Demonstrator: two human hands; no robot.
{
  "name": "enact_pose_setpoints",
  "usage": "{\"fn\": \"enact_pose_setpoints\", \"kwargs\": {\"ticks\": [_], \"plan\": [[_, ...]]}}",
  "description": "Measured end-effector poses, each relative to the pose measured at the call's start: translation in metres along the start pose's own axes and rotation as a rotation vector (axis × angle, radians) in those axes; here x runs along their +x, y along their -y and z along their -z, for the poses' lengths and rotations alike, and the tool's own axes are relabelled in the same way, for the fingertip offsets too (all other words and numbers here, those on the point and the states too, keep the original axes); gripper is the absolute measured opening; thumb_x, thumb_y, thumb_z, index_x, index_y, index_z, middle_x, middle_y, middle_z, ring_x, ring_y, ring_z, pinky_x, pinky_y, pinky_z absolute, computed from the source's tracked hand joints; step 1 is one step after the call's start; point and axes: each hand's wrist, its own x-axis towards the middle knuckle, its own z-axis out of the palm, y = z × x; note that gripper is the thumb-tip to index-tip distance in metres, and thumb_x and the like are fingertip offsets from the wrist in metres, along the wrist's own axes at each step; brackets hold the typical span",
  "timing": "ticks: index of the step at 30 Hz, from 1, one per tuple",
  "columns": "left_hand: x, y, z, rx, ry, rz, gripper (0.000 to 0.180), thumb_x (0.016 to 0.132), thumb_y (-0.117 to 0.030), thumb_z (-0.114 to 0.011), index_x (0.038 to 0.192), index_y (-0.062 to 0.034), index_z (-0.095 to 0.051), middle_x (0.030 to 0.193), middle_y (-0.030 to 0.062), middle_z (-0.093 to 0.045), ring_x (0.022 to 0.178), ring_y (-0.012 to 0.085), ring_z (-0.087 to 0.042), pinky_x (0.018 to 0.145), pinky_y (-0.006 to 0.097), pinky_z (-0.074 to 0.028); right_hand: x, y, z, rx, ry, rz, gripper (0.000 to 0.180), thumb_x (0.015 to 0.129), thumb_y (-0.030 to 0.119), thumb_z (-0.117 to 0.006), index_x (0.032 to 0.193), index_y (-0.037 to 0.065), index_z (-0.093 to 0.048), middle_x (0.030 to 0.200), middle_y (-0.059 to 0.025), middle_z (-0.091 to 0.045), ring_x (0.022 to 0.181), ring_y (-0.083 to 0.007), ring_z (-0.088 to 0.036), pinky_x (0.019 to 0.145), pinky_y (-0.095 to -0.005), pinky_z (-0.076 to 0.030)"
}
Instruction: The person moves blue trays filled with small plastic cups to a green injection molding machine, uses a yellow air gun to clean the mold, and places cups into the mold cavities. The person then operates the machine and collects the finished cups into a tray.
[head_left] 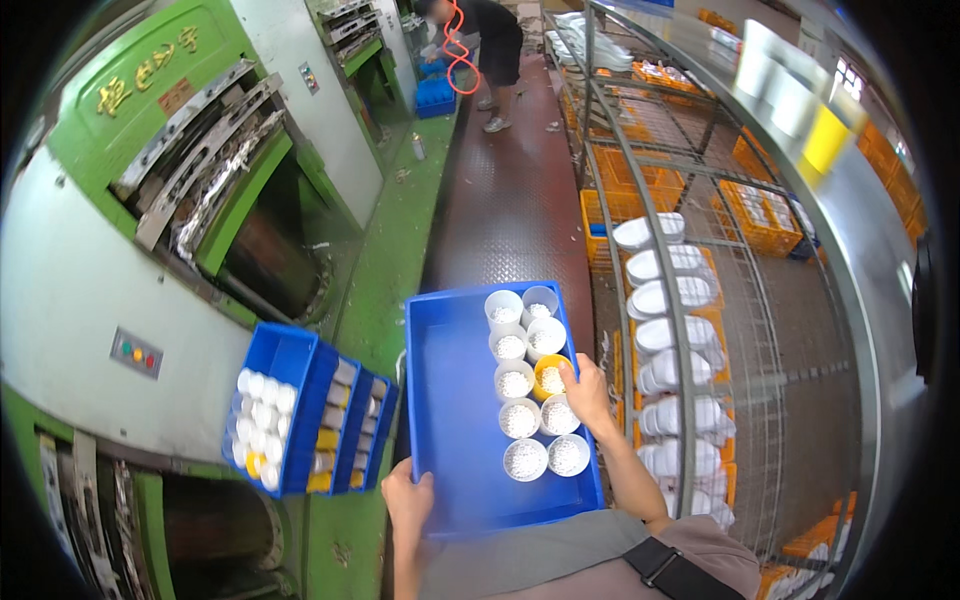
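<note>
I carry a blue plastic tray in front of me. My left hand grips its near left corner. My right hand is on the right rim, fingers touching a yellow cup. Several white cups filled with white pellets stand in two rows along the tray's right side. The left half of the tray is bare.
A green and white machine lines the left, with blue bins of cups hung on it. A wire rack on the right holds stacked white dishes and orange crates. Another person bends over at the far end of the dark walkway.
</note>
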Motion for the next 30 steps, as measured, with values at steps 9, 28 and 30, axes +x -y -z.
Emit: {"fn": "enact_pose_setpoints", "kwargs": {"ticks": [9, 28, 30], "plan": [[0.347, -0.084, -0.042, -0.142, 0.137, 0.01, 0.023, 0.076, -0.005, -0.068, 0.097, 0.0015, -0.072, 0.077, 0.0213, -0.071, 0.069, 0.0286, -0.071, 0.069, 0.037, -0.053, 0.326, 0.067, -0.059, 0.1, -0.101, 0.091, 0.038, 0.094, 0.034, -0.061, 0.095, -0.004, -0.06, 0.09, -0.0278, -0.065, 0.087, -0.0461, -0.062, 0.077, -0.0504, -0.048], [0.735, -0.201, -0.004, 0.09, 0.012, 0.283, 0.027, 0.069, -0.003, -0.074, 0.095, 0.0031, -0.072, 0.074, 0.0149, -0.071, 0.067, 0.0161, -0.065, 0.068, 0.032, -0.052, 0.745, 0.149, -0.171, 0.718, 1.125, 0.245, 0.041, 0.095, 0.03, -0.064, 0.11, -0.005, -0.05, 0.081, -0.0097, -0.067, 0.071, -0.0169, -0.067, 0.065, -0.0318, -0.052], [0.756, -0.201, -0.014, 0.08, -0.014, 0.393, 0.027, 0.068, -0.003, -0.074, 0.094, 0.0038, -0.072, 0.074, 0.0136, -0.071, 0.066, 0.0144, -0.064, 0.067, 0.031, -0.051, 0.785, 0.154, -0.185, 0.737, 1.171, 0.306, 0.038, 0.093, 0.026, -0.066, 0.109, -0.004, -0.05, 0.078, -0.0074, -0.065, 0.071, -0.0156, -0.066, 0.066, -0.0307, -0.051]]}}
